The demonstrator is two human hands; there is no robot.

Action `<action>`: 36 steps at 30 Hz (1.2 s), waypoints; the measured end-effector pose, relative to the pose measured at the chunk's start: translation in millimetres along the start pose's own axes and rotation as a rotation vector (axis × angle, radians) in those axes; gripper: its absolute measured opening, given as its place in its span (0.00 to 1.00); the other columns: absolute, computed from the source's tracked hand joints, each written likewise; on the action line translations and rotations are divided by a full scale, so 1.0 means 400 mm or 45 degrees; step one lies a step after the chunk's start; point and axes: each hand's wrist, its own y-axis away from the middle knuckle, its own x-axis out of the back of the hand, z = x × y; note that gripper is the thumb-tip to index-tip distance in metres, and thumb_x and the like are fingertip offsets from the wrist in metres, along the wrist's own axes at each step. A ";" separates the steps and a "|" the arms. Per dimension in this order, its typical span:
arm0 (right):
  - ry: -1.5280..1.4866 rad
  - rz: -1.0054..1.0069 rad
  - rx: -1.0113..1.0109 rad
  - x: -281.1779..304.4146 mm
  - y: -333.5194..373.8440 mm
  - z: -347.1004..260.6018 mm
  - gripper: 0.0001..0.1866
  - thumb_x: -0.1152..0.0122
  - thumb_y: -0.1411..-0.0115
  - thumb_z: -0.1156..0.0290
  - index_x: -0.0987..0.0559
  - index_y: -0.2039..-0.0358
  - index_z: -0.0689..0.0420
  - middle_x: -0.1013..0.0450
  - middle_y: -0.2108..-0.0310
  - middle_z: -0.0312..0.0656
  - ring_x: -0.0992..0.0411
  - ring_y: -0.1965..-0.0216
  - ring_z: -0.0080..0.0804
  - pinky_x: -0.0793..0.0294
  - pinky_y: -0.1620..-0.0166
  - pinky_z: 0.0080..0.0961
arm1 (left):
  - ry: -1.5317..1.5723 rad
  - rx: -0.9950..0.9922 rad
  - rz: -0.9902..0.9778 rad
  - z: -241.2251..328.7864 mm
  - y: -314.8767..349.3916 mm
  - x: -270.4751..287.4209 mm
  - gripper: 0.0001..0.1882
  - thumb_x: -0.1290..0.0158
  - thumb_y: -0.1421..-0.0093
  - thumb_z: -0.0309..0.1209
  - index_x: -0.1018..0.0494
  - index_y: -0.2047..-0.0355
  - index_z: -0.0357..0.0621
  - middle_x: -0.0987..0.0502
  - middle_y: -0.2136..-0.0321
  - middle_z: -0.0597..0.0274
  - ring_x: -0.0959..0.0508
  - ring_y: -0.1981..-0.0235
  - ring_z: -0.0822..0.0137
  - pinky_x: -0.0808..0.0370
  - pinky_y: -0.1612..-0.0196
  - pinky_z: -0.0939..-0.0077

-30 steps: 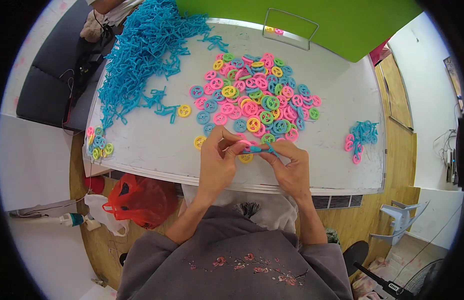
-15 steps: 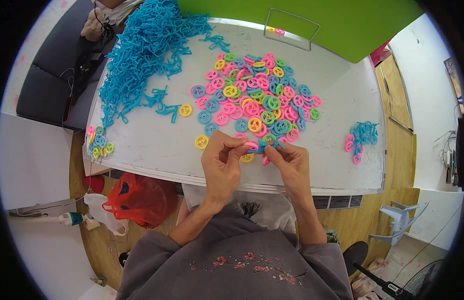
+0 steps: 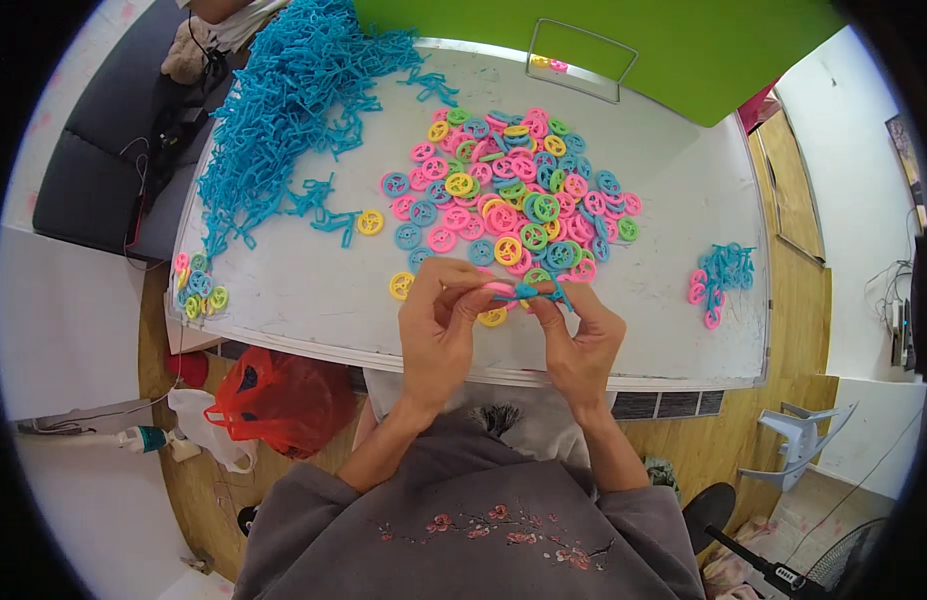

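Both hands meet above the table's near side, just short of a heap of small plastic wheels [image 3: 524,190] in pink, blue, green and yellow. Between thumb and fingers of my left hand [image 3: 439,320] is a pink wheel [image 3: 500,289], partly covered by the fingertips. My right hand [image 3: 582,335] pinches a blue plastic frame [image 3: 544,293], thin and forked, whose left end touches the pink wheel. Fingers hide how the two parts fit together. A yellow wheel [image 3: 493,317] lies on the table just under the hands.
A tall pile of blue frames [image 3: 284,110] covers the table's far left. Frames fitted with pink wheels [image 3: 719,280] sit at the right, and a few wheels [image 3: 199,285] at the left edge. A green panel [image 3: 674,50] stands behind; a red bag [image 3: 284,400] is below the table.
My right hand has turned slightly and dipped, tilting the blue frame against the pink wheel. A pink wheel that showed beneath the right fingers is now hidden.
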 end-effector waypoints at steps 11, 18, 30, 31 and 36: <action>0.158 -0.148 0.192 0.024 -0.018 -0.026 0.09 0.36 0.51 0.82 0.18 0.68 0.59 0.22 0.70 0.42 0.27 0.69 0.32 0.30 0.63 0.26 | -0.089 0.110 -0.176 0.005 0.014 0.024 0.10 0.48 0.44 0.14 0.32 0.61 0.33 0.26 0.63 0.56 0.24 0.60 0.68 0.24 0.56 0.77; 0.266 -0.045 0.076 0.184 -0.023 0.064 0.06 0.45 0.40 0.79 0.23 0.62 0.62 0.31 0.68 0.33 0.33 0.71 0.17 0.34 0.67 0.12 | -0.470 0.123 -0.051 0.029 -0.018 0.037 0.18 0.45 0.48 0.17 0.29 0.56 0.40 0.30 0.67 0.62 0.26 0.65 0.70 0.27 0.63 0.78; 1.090 0.636 -0.057 0.506 -0.078 0.164 0.17 0.32 0.47 0.61 0.20 0.66 0.63 0.31 0.70 0.36 0.33 0.72 0.21 0.35 0.71 0.19 | -1.486 -0.001 0.171 0.020 -0.131 0.307 0.17 0.43 0.48 0.23 0.26 0.56 0.42 0.28 0.71 0.54 0.27 0.73 0.57 0.29 0.68 0.68; 1.136 0.699 -0.070 0.480 -0.087 0.146 0.17 0.32 0.48 0.60 0.20 0.66 0.62 0.31 0.68 0.37 0.34 0.71 0.22 0.35 0.71 0.20 | -1.488 -0.008 0.163 0.024 -0.124 0.309 0.17 0.43 0.48 0.23 0.26 0.56 0.42 0.28 0.71 0.54 0.27 0.73 0.57 0.29 0.68 0.68; 1.184 0.870 -0.049 0.477 -0.095 0.142 0.19 0.31 0.48 0.59 0.22 0.62 0.59 0.31 0.63 0.39 0.34 0.69 0.26 0.33 0.68 0.22 | -1.453 -0.094 0.229 0.027 -0.107 0.323 0.14 0.47 0.45 0.22 0.25 0.57 0.41 0.25 0.68 0.54 0.23 0.70 0.59 0.27 0.69 0.71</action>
